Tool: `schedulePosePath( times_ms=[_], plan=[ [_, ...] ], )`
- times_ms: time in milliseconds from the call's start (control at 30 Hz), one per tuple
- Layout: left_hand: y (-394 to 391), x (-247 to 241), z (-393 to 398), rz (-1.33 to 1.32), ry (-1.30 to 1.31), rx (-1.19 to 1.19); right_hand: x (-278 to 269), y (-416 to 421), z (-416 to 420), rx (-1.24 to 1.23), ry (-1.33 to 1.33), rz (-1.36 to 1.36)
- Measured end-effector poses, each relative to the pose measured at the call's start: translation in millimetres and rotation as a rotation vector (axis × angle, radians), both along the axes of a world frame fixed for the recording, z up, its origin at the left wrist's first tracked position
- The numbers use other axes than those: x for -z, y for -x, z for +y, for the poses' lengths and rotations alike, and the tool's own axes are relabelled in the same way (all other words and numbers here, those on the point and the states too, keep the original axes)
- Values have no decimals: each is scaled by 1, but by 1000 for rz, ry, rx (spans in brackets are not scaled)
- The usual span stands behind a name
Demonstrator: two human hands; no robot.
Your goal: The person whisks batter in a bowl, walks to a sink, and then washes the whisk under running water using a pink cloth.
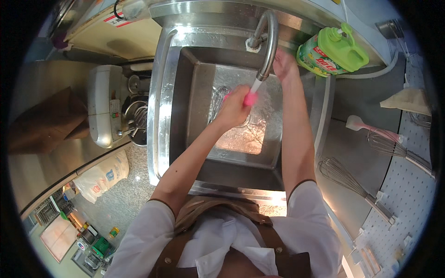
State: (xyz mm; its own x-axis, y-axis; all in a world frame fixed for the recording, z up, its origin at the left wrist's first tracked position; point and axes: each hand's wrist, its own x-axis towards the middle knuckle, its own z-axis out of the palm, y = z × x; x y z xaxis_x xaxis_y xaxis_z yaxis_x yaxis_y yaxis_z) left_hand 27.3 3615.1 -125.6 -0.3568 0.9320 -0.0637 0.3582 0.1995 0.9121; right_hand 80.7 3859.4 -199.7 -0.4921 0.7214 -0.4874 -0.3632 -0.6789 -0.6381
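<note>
My left hand (235, 107) is closed around a pink utensil (250, 99), which shows on both sides of the fist; its exact kind is unclear. A white stream of water (256, 85) runs from the curved metal faucet (272, 45) onto the pink part and splashes. Behind the spout, at the sink's back right, is my right hand (285, 65); its fingertips are partly hidden, and I cannot tell whether they touch anything. A wire whisk (219, 99) lies in the stainless steel sink (201, 121), partly covered by my left hand.
A green detergent jug (330, 52) stands at the sink's back right corner. Whisks (351, 177) and a pink-handled spatula (368, 128) hang on the right. Left of the sink are a stand mixer (104, 104) with its bowl (134, 135) and a white bag (104, 173).
</note>
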Motion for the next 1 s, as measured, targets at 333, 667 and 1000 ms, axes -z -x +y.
schedulePosePath(
  times_ms=[333,667,1000],
  plan=[
    [-3,-55,-40,-893,-84,-52,-42,25,19,-300,-324,-90],
    [-7,-71,-78,-316,-71,109,-90,-99,-229,-367,337,345],
    [-49,-126,-125,498,-57,306,-113,-173,-271,-342,312,103]
  ],
)
